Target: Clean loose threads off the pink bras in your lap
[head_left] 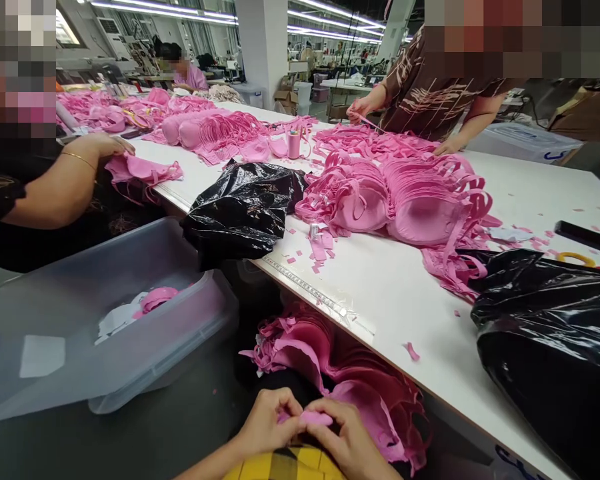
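Observation:
My left hand (pixel 267 423) and my right hand (pixel 347 440) meet low in the view, over my lap. Both pinch a small pink fabric strap (pixel 313 418) between their fingertips. Just beyond them a stack of pink bra cups with loose straps (pixel 350 367) lies in my lap, under the edge of the white table (pixel 405 293). On the table above, a large pile of pink bras (pixel 405 200) spreads across the middle.
A clear plastic bin (pixel 105 320) with a few pink and white pieces stands at my left. Black plastic bags lie at the table's left edge (pixel 245 207) and at the right (pixel 555 333). A person's arm (pixel 55 187) rests at the left; another person (pixel 430 93) works at the far side.

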Action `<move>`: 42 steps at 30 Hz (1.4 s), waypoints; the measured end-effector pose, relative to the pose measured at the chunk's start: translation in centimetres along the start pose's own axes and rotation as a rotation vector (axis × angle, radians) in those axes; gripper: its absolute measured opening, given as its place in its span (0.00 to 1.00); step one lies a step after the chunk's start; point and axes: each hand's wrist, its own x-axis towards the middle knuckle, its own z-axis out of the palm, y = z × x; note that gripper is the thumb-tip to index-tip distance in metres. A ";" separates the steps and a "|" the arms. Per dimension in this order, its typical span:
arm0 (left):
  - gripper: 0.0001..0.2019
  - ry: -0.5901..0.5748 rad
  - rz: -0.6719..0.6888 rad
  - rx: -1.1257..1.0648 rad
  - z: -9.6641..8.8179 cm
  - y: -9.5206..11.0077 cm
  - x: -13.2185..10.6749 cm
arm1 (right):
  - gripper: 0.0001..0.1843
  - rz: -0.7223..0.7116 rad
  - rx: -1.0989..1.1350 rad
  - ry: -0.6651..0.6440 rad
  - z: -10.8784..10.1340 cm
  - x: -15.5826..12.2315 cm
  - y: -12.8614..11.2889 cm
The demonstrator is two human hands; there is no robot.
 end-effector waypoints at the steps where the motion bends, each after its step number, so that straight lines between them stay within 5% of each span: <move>1: 0.13 -0.027 -0.073 -0.096 0.1 -0.3 0.0 | 0.12 0.000 -0.041 -0.005 0.1 0.0 0.2; 7: 0.20 -0.056 -0.254 -0.313 0.6 -0.8 0.1 | 0.19 0.071 -0.009 0.079 1.5 -0.1 2.1; 11: 0.15 -0.067 -0.225 -0.163 0.1 -1.1 -0.5 | 0.20 0.168 0.088 -0.003 2.1 -0.2 2.4; 15: 0.17 0.088 -0.107 -0.045 -1.8 -2.1 -0.2 | 0.23 0.234 0.119 0.025 1.8 0.8 2.0; 19: 0.15 0.175 -0.032 -0.126 -3.2 -3.8 1.4 | 0.17 0.077 -0.109 0.025 1.5 3.3 1.1; 25: 0.11 0.394 0.291 0.204 -4.0 -5.4 3.4 | 0.17 -0.127 -0.630 -0.038 1.9 7.0 0.7; 33: 0.08 0.128 0.347 0.309 -5.1 -5.2 4.5 | 0.26 -0.095 -0.864 -0.068 1.0 8.0 0.4; 35: 0.07 0.093 0.333 0.297 -5.5 -4.4 4.4 | 0.23 -0.121 -0.860 -0.126 0.9 8.7 -0.2; 40: 0.08 -0.232 0.116 0.044 -6.7 -2.9 3.0 | 0.12 -0.077 -0.683 -0.164 0.4 10.8 0.3; 42: 0.09 -0.225 0.087 0.048 -6.8 -2.9 2.7 | 0.10 -0.014 -0.599 -0.189 0.6 11.3 1.4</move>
